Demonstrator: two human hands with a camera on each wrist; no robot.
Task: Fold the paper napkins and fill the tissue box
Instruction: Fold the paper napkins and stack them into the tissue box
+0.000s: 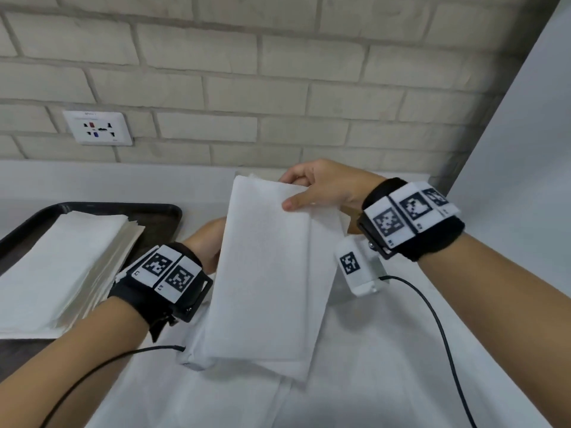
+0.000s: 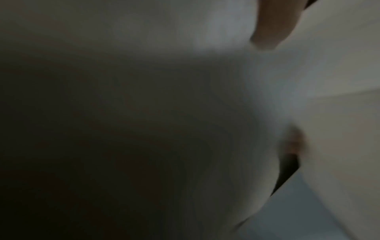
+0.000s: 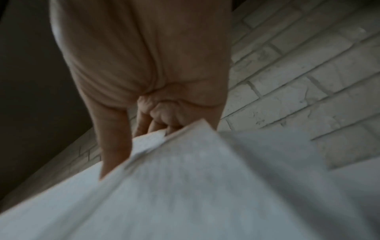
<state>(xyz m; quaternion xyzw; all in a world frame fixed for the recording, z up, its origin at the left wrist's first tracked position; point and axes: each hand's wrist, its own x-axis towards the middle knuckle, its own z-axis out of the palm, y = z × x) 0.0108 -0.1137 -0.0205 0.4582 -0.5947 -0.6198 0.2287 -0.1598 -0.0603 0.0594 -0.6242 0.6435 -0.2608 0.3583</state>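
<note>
1. While both forearms reach in from the near edge, black cables run from the wrist bands over the white cloth (image 1: 370, 381) which covers the table.
2. To the left, a dark tray (image 1: 160, 211) holds a stack of napkins (image 1: 61, 267), flat and unfolded.
3. Between the hands, the folded napkin (image 1: 268, 273) is lifted and tilted, with its lower edge near the cloth.
4. It hides most of the left hand (image 1: 205, 242), which is behind its left edge; I cannot tell if this hand grips it.
5. At the top right corner, the right hand (image 1: 321, 186) pinches the napkin, thumb in front and curled fingers (image 3: 156, 118) behind.
6. Behind stands a pale brick wall (image 1: 278, 72) with a socket (image 1: 98, 128).
</note>
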